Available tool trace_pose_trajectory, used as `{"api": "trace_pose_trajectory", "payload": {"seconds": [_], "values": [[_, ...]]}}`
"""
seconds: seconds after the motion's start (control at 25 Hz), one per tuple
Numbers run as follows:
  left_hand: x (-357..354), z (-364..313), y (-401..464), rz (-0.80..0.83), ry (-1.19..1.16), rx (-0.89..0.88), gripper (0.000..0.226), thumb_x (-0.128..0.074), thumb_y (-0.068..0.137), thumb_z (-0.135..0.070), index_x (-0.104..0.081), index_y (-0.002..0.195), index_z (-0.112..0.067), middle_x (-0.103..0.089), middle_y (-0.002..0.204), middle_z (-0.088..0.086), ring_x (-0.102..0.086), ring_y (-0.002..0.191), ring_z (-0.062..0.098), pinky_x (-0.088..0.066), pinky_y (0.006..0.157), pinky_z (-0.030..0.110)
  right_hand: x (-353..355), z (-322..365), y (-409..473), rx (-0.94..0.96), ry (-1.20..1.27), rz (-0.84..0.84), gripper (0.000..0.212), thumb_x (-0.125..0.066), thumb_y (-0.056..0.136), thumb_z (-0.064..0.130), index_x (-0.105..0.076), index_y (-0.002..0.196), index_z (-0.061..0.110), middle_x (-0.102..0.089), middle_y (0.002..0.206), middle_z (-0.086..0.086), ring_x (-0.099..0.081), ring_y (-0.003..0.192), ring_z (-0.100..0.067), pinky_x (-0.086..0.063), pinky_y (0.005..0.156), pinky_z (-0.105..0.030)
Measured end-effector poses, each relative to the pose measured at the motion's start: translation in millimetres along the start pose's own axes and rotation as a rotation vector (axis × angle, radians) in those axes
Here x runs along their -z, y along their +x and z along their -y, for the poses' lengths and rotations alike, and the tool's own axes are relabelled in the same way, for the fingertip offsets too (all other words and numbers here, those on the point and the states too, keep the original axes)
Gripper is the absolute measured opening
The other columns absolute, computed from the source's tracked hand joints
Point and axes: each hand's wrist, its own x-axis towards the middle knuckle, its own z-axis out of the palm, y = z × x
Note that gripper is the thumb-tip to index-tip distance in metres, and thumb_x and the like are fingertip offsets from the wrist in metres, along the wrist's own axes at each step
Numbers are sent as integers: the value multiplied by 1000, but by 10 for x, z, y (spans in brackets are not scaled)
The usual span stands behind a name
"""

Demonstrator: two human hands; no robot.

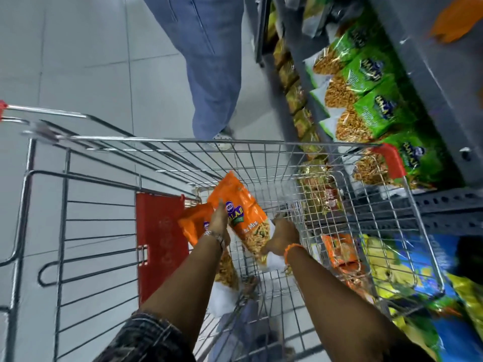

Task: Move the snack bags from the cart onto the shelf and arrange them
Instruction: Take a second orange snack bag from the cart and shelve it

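Both my arms reach down into the wire cart point(261, 145). An orange snack bag point(241, 205) is held tilted above the cart floor: my left hand point(218, 222) presses on its left side and my right hand point(283, 235) grips its lower right end. A second orange bag point(192, 223) lies just left of and under my left hand, its lower part hidden by my forearm. The grey shelf point(431, 74) at the right carries a row of green snack bags point(371, 111).
A person in blue jeans point(209, 61) stands just beyond the cart's far end. The cart's red child-seat flap point(159, 239) hangs at the left. Yellow and blue bags point(407, 265) fill the lower shelf right of the cart. Grey tiled floor lies to the left.
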Motion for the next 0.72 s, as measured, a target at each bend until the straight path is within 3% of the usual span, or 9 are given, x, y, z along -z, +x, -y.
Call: {"api": "trace_pose_trajectory", "payload": {"seconds": [0.12,0.24,0.32,0.36,0.4,0.48,0.56,0.64,0.72], "values": [[-34,-7,-151,1,-7,-88,63,-50,104,-41,-40,153,-4,-47,157,17,-45,145,34,-44,100,36,239,-148,-173,64,61,20,82,-104,45,30,-76,120,10,-78,120,-14,-75,107,-33,-59,87,-36],[-45,15,-369,28,44,-182,66,-65,97,-35,-45,149,2,-60,144,20,-60,132,33,-50,101,32,567,-260,-471,120,173,32,71,-104,46,25,-77,111,16,-79,116,-9,-76,101,-29,-56,86,-32],[-32,-20,-564,89,114,-303,48,-65,99,-25,-58,134,8,-64,132,32,-75,103,27,-59,74,18,795,-292,-689,147,261,40,64,-104,47,21,-75,104,26,-80,110,-1,-74,95,-22,-59,93,-39],[-50,-53,-714,150,99,-351,36,-66,98,-20,-64,122,6,-66,124,34,-78,83,18,-59,64,19,918,-315,-835,167,303,38,63,-103,48,18,-73,103,29,-78,106,6,-74,92,-14,-59,97,-41],[-74,-103,-876,231,53,-377,21,-67,97,-17,-68,110,-1,-71,116,29,-76,75,14,-60,67,26,1031,-337,-976,193,352,29,65,-103,50,13,-72,105,30,-77,106,10,-73,94,-9,-58,100,-43],[-166,-207,-1210,397,28,-470,8,-65,97,-11,-69,104,-10,-76,111,15,-74,91,21,-58,88,43,1212,-396,-1290,212,476,-47,72,-100,54,2,-71,116,23,-78,114,2,-75,104,-17,-57,103,-48],[-315,-330,-1497,505,83,-576,16,-64,98,-11,-71,112,-11,-78,110,9,-74,98,24,-59,88,43,1327,-455,-1541,226,588,-127,73,-98,56,-3,-70,121,14,-78,120,-7,-75,112,-27,-57,103,-53],[-557,-431,-1890,611,145,-671,27,-67,97,-16,-68,123,-9,-78,116,11,-76,100,25,-62,83,41,1461,-533,-1834,270,674,-218,68,-98,58,-2,-73,118,17,-81,114,1,-77,108,-19,-59,101,-49],[-827,-507,-2353,713,206,-778,36,-74,90,-25,-67,124,-15,-78,120,8,-77,104,25,-63,82,39,1609,-581,-2166,314,740,-332,63,-97,60,-1,-73,114,23,-82,103,15,-78,99,-4,-62,95,-36]]}}
